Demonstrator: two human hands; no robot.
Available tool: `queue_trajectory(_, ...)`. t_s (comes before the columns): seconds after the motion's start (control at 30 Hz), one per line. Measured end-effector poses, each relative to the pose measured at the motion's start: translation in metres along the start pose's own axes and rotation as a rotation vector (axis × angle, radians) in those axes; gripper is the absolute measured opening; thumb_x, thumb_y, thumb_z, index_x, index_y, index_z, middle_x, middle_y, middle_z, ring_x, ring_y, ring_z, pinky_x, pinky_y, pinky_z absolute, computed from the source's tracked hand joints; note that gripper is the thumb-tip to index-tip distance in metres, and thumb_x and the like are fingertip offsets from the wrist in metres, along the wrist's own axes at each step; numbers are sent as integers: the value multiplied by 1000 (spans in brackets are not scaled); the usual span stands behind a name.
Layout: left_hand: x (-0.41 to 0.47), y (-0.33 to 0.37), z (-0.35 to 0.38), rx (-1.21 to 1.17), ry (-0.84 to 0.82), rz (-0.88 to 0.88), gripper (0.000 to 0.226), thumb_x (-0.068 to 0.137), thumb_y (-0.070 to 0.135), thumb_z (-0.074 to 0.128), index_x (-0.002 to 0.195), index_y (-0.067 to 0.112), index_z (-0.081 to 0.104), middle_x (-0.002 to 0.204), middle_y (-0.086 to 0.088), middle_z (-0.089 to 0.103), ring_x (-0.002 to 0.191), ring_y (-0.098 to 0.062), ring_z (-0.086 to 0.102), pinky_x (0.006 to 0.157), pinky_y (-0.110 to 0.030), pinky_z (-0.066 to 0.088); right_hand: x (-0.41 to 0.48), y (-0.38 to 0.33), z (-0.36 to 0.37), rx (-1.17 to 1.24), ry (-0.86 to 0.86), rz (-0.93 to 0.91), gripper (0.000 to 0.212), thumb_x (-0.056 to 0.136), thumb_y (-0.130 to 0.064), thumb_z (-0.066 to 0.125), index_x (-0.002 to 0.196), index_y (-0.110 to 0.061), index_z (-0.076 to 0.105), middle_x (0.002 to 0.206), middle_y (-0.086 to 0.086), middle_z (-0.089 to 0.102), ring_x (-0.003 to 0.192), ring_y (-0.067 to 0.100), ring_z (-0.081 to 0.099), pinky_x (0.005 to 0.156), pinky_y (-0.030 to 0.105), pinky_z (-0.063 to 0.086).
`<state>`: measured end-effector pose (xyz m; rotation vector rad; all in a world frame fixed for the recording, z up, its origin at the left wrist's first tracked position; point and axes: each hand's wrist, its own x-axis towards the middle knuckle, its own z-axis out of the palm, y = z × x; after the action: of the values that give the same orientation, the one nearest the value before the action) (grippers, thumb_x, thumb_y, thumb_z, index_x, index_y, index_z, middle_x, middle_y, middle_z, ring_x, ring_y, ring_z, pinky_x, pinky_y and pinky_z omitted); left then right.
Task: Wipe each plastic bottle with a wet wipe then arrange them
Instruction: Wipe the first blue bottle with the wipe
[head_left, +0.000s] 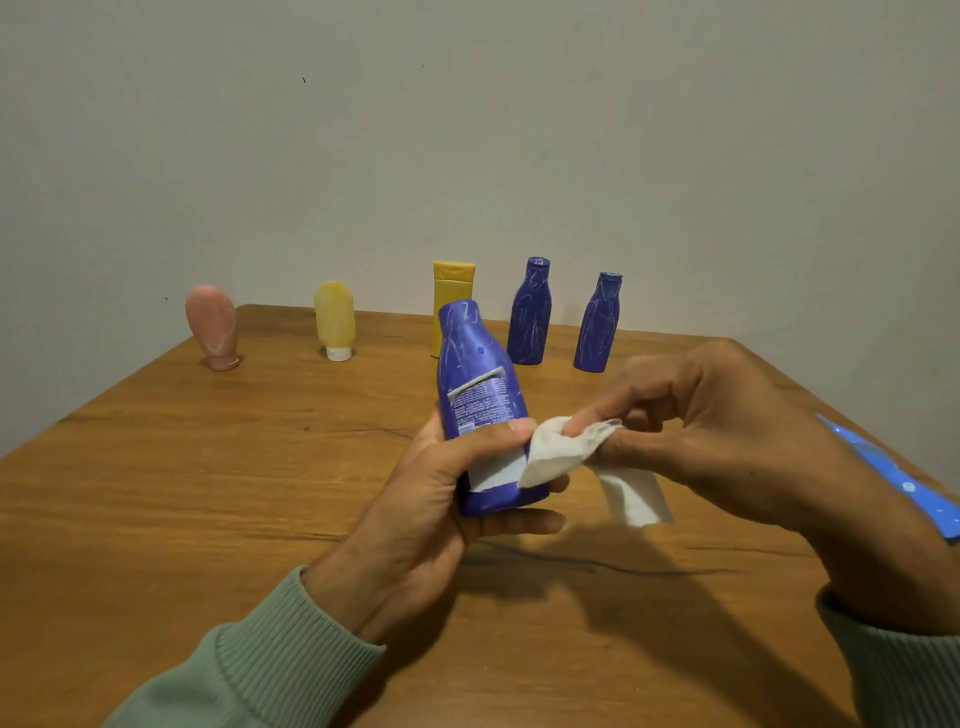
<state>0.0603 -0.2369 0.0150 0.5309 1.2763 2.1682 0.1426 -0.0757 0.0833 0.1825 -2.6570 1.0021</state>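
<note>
Gripping the held blue bottle (478, 374) low on its body with the left hand (447, 483), at the centre of the frame: thumb curled across the front over the label, fingers wrapped round behind and beneath the base. Lifted clear of the wooden table (208, 493), neck leaning away toward the top of the frame, printed label facing the camera, white scribble marks over the upper body.

Pinching a white wet wipe (561, 452) with the right hand (727, 426), just right of centre: fingertips bunched together on the crumpled cloth, one loose end hanging down below the hand. Laid against the bottle's lower right side, next to the left thumb.

Standing upright in a loose row along the far side of the table, across the middle of the frame, left to right: a pink bottle (213, 327) on its cap, well apart from a pale yellow bottle (335, 319) on its white cap, then a yellow bottle (454, 283) partly hidden behind the held one, then a second blue bottle (530, 312) and a third blue bottle (598, 325), near each other but not touching, both streaked with white marks.

Lying flat at the right edge of the frame, well apart from the row: a blue packet (893, 478), partly cut off. Covering both wrists at the bottom of the frame: pale green ribbed sleeves (270, 670)
</note>
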Motion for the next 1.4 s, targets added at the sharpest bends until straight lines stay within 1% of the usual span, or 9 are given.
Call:
queue_trajectory(0.23, 2, -1, -2, 71, 20, -18, 58, 68, 13, 78, 121, 12, 56, 83, -12, 69, 62, -25, 64, 49, -33, 55, -1, 1, -2, 15, 9, -13, 12, 73, -18, 75, 84, -24, 77, 77, -16, 68, 72, 0, 62, 58, 9, 45)
queue_trajectory(0.33, 3, 1, -3, 10, 24, -56, 62, 71, 38, 76, 122, 9, 57, 88, -17, 67, 63, -27, 63, 51, -34, 54, 0, 0, -2, 14, 6, -13, 13, 73, -18, 74, 85, -24, 77, 77, -20, 68, 74, -2, 62, 59, 8, 45)
queue_trajectory(0.43, 3, 2, -7, -96, -52, -104, 64, 85, 57, 47, 125, 9, 57, 100, -22, 65, 69, -31, 62, 58, -38, 51, 0, 0, -1, 23, 13, -19, 14, 73, -18, 75, 85, -24, 77, 78, -19, 68, 76, -2, 63, 59, 8, 46)
queue_trajectory(0.57, 5, 0, -10, -165, -125, -151, 62, 94, 53, 30, 129, 8, 54, 104, -21, 67, 72, -32, 61, 60, -39, 52, 2, 2, 3, 30, -6, -44, 15, 72, -15, 75, 85, -22, 77, 77, -18, 68, 73, 1, 63, 58, 10, 46)
queue_trajectory(0.87, 9, -3, -6, -213, -140, -162, 55, 94, 50, 35, 119, 10, 64, 97, -19, 70, 68, -29, 64, 56, -39, 54, 3, 5, 12, 73, -24, -92, 15, 72, -20, 76, 86, -25, 77, 76, -15, 68, 70, 4, 63, 57, 13, 46)
queue_trajectory(1.07, 9, -5, -6, -234, -96, -171, 64, 97, 55, 36, 123, 4, 63, 98, -18, 70, 80, -25, 64, 82, -43, 42, 2, -2, 28, 57, 40, -182, 14, 74, -20, 78, 86, -27, 77, 72, -13, 64, 66, 10, 57, 57, 17, 45)
queue_trajectory(1.13, 8, -6, -7, -256, -91, -199, 66, 96, 57, 37, 113, 2, 70, 90, -17, 70, 75, -23, 65, 82, -40, 44, 2, -5, 35, 24, 66, -183, 16, 75, -18, 77, 87, -29, 77, 71, -15, 63, 67, 9, 56, 58, 15, 43)
queue_trajectory(1.3, 8, -6, -9, -353, -93, -256, 66, 92, 60, 47, 123, 2, 58, 89, -16, 64, 80, -24, 62, 79, -36, 53, 2, -10, 51, 0, 61, -187, 18, 76, -18, 75, 89, -31, 75, 78, -13, 64, 74, 2, 58, 62, 13, 44)
queue_trajectory(1.4, 8, -9, -8, -339, -74, -194, 61, 95, 55, 42, 107, 0, 64, 85, -16, 68, 76, -22, 68, 72, -33, 58, 3, -8, 56, -8, 172, -192, 17, 77, -20, 74, 90, -31, 75, 80, -11, 65, 76, 6, 60, 63, 17, 47)
